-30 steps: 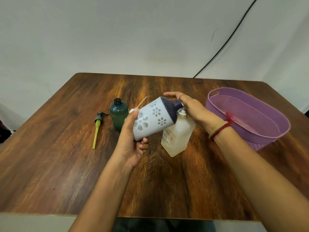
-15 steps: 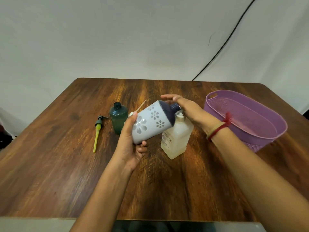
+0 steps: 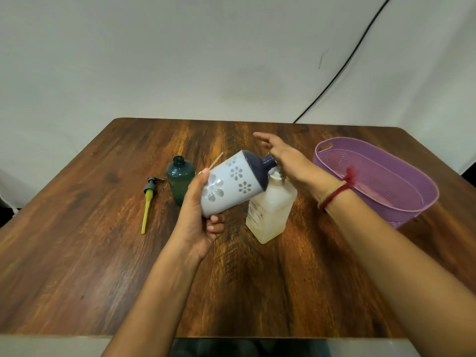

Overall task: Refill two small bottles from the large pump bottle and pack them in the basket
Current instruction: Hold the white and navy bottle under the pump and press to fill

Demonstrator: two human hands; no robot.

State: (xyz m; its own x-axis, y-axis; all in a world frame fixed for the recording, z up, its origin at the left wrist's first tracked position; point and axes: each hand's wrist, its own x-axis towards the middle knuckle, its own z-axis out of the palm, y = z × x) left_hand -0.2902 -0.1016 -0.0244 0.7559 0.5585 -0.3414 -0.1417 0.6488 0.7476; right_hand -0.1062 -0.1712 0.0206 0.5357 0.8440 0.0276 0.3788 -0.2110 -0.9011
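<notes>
- The left hand [image 3: 199,222] grips the white flower bottle [image 3: 229,184] around its lower part, with the thumb on the upper side and the other fingers curled under the base.
- This bottle is in the air above the table [image 3: 90,253]. It is tilted, and its dark blue neck points to the right.
- The neck comes just beside the pump head of the large pump bottle [image 3: 270,212] (whether the two touch, I cannot tell).
- The large pump bottle stands on the table near the middle and has a pale liquid inside.
- The right hand [image 3: 288,161] lies over the pump head and hides it. Its fingers are stretched out and spread, not curled around anything.
- A red thread band [image 3: 334,191] is on the right wrist.
- The green bottle [image 3: 180,179] stands upright without a cap, just to the left of the left thumb.
- A loose pump with a yellow tube [image 3: 149,202] lies flat on the table, left of the green bottle, near it but apart.
- A thin pale stick [image 3: 218,158] shows behind the white flower bottle.
- The purple basket [image 3: 381,173] stands at the right side of the table, apart from the large pump bottle.
</notes>
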